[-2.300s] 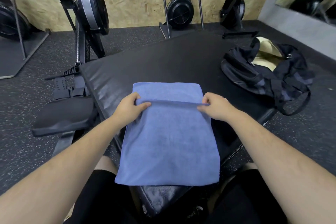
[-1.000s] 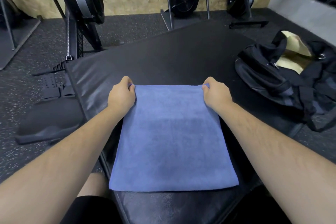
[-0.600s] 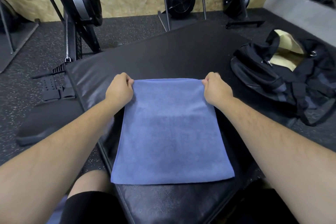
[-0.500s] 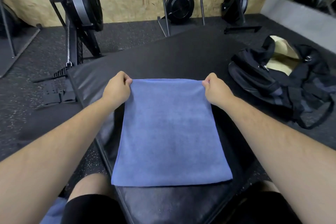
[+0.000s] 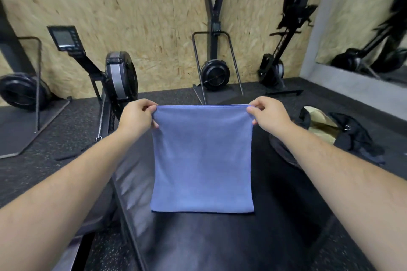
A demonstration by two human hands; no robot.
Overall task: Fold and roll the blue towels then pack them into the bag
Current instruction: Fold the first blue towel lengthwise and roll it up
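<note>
A folded blue towel [image 5: 202,158] hangs in the air above the black padded mat [image 5: 220,240]. My left hand [image 5: 137,116] pinches its top left corner and my right hand [image 5: 267,115] pinches its top right corner. The towel's top edge is stretched level between both hands, and its lower edge sits just over the mat. The black bag [image 5: 350,136] lies open at the right of the mat, showing a tan lining; my right forearm hides part of it.
Rowing machines [image 5: 119,79] stand on the speckled rubber floor at the left and along the chipboard back wall [image 5: 154,17]. A mirror [image 5: 363,28] fills the right wall. Mat surface shows in front of the towel.
Both hands have lifted the towel off the mat by its far corners, so it now hangs upright. The view has tilted up toward the wall.
</note>
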